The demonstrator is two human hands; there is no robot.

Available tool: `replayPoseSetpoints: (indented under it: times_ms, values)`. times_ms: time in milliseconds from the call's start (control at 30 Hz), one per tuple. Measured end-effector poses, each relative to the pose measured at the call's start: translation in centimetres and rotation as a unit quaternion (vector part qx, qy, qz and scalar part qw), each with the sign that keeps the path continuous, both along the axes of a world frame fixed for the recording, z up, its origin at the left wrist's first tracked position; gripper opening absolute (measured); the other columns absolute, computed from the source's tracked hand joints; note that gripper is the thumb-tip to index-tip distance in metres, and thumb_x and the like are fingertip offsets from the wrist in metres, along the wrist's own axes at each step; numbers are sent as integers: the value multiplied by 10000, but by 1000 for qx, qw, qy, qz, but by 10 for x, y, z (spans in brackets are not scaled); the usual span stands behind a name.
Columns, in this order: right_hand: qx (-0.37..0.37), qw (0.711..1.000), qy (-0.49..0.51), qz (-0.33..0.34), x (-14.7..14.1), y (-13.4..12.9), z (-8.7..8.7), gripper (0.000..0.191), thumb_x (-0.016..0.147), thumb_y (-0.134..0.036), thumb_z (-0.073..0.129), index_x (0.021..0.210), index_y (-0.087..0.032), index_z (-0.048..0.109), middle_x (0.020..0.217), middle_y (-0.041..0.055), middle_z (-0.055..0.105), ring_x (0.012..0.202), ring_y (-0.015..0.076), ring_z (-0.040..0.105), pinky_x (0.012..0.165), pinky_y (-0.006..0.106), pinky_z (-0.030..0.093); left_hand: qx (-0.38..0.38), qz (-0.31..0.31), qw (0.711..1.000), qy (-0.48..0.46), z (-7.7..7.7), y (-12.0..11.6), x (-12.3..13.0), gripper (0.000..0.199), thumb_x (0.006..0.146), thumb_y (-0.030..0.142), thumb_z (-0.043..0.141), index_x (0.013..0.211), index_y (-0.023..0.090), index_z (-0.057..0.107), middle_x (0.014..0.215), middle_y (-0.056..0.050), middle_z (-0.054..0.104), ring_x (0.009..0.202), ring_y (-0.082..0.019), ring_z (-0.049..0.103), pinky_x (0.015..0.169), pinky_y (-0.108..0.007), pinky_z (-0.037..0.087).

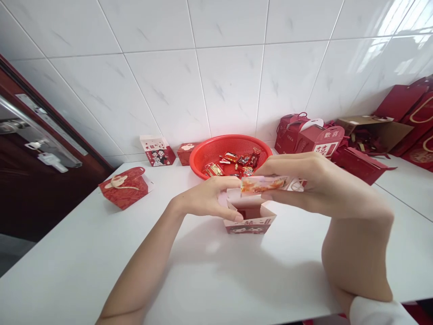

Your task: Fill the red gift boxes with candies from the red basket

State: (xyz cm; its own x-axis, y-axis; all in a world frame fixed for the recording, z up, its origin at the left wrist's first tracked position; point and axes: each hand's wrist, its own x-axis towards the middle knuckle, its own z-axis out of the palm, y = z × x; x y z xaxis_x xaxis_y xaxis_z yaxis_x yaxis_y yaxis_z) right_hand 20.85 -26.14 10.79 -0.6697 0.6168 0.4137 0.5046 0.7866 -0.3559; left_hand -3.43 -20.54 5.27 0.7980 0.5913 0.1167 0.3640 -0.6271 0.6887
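An open-topped red and white paper box (248, 225) stands on the white table, its upper flaps raised. My left hand (211, 197) grips the box's left side, thumb at the near edge and fingers toward the back. Above the box's right part, my right hand (304, 180) pinches a wrapped snack packet (264, 184) with orange and pink print. Just behind, a red plastic basket (196, 164) holds several red and gold wrapped pieces (231, 157); my hands hide part of its front rim.
A red box with a cord (125, 186) lies at left. Near the tiled wall stand a white-and-red box (157, 151) and a small red box (185, 154). Red gift boxes (304, 135) and an open carton (395, 131) crowd the right. A door (20, 180) borders the left side.
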Motion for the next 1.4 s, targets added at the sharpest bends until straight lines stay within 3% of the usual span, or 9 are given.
replayPoseSetpoints:
  times_ms: [233, 367, 600, 767, 933, 1167, 1400]
  values:
    - [-23, 998, 47, -25, 1, 12, -3, 146, 949, -279, 530, 1015, -189, 624, 818, 21, 649, 668, 138, 556, 565, 255, 393, -40, 42, 998, -7, -7, 8, -3, 609, 713, 367, 826, 1294, 290, 660, 1372, -50, 629, 1276, -295, 566, 991, -383, 520]
    - [-43, 999, 13, -21, 1, 16, -7, 182, 905, -265, 591, 1072, -204, 628, 845, 17, 676, 660, 135, 569, 564, 246, 387, -45, 16, 999, -5, -3, 6, -2, 616, 732, 367, 818, 1319, 297, 644, 1346, -36, 647, 1269, -294, 567, 1022, -401, 499]
    - [-88, 993, -83, 13, -11, 21, -14, 195, 900, -180, 579, 1034, -204, 718, 706, -11, 682, 534, 109, 530, 533, 248, 346, -60, 10, 998, -20, -5, 10, -4, 562, 704, 352, 842, 1234, 241, 690, 1262, -59, 688, 1221, -299, 596, 1004, -388, 494]
    - [-74, 993, -89, 13, -13, 24, -15, 279, 899, -235, 610, 1165, -230, 693, 860, 23, 736, 674, 149, 638, 583, 244, 411, -65, 13, 998, -8, -7, 13, -6, 622, 703, 406, 840, 1280, 266, 654, 1319, -43, 663, 1275, -287, 567, 1069, -398, 440]
    - [-42, 996, -52, -54, -2, 23, -10, 226, 935, -211, 523, 1072, -213, 703, 809, 18, 733, 593, 134, 616, 580, 253, 422, -66, 42, 997, 15, -7, 13, -7, 643, 694, 438, 835, 1289, 273, 654, 1338, -47, 652, 1270, -288, 567, 1052, -394, 450]
    - [-75, 994, -82, -11, -12, 24, -14, 238, 876, -117, 548, 1022, -202, 716, 835, 23, 739, 691, 143, 659, 592, 237, 429, -80, 49, 996, 10, -6, 13, -6, 652, 678, 429, 848, 1283, 270, 666, 1344, -53, 646, 1250, -287, 576, 1061, -398, 454]
    - [-43, 998, -40, -33, -4, 22, -11, 210, 928, -311, 578, 1045, -198, 713, 871, 41, 747, 683, 157, 658, 605, 260, 459, -32, 20, 999, 11, -6, 13, -9, 553, 781, 413, 774, 1307, 293, 654, 1335, -51, 658, 1256, -266, 589, 1025, -375, 488]
